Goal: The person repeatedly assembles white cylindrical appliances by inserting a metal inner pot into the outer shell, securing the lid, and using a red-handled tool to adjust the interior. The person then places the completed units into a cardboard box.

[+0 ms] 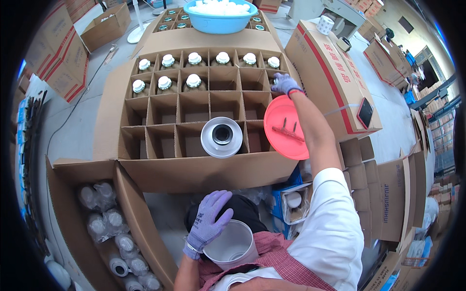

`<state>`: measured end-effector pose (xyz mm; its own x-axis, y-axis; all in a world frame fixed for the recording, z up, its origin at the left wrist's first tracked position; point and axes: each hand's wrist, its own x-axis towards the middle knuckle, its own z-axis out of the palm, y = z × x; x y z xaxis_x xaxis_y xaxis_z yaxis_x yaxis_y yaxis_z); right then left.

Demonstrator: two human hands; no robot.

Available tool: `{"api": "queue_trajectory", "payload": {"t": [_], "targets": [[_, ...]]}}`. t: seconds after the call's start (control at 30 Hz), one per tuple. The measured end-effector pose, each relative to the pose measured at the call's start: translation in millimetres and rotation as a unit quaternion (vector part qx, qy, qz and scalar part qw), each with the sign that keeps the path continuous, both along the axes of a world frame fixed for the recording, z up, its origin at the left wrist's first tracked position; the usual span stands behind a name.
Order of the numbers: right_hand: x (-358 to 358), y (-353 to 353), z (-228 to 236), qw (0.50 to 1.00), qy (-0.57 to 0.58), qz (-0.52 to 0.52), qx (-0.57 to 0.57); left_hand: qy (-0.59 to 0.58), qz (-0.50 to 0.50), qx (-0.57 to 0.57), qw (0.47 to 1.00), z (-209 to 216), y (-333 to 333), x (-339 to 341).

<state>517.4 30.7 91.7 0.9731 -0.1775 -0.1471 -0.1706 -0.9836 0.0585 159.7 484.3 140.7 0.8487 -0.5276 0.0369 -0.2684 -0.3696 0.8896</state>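
One pale bucket (233, 245) sits beside the left hand (208, 223).

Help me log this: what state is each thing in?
Divided carton: open, partly filled
Bottles: upright
Gray bucket: open
Red dish: bearing brown object
Basin: heaped with white pieces
Left carton: open, holding wrapped items
Left hand: gloved, at bucket
Right hand: gloved, over divided carton

Front-left carton cells (162, 141) open from above; white round piece (208, 138), red plate (276, 143) obstruct front-right.
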Motion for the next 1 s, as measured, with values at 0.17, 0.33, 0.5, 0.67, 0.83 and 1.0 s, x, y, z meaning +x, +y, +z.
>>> {"api": "queue_trajectory", "payload": {"t": [0.17, 0.33, 0.5, 0.67, 0.83, 1.0], "targets": [[-5, 12, 25, 0.997, -0.055, -0.019, 0.048, 0.02, 0.009, -0.005, 1.0, 7, -3, 3], [-92, 40, 158, 0.946, -0.289, 0.079, 0.121, 0.006, 0.088, -0.051, 0.995, 2, -2, -4], [-220, 105, 188, 0.738, -0.216, 0.14, 0.624, 0.161, 0.16, -0.358, 0.906, 16, -21, 27], [-324, 196, 142, 0.679, -0.193, 0.167, 0.688, 0.16, 0.126, -0.476, 0.855, 58, -20, 7], [-380, 251, 105, 0.706, -0.273, 0.187, 0.626, 0.11, 0.196, -0.531, 0.817, 56, 9, -26], [-430, 243, 71, 0.69, -0.09, 0.26, 0.67, 0.078, 0.232, -0.355, 0.902, 58, 59, -38]]}}
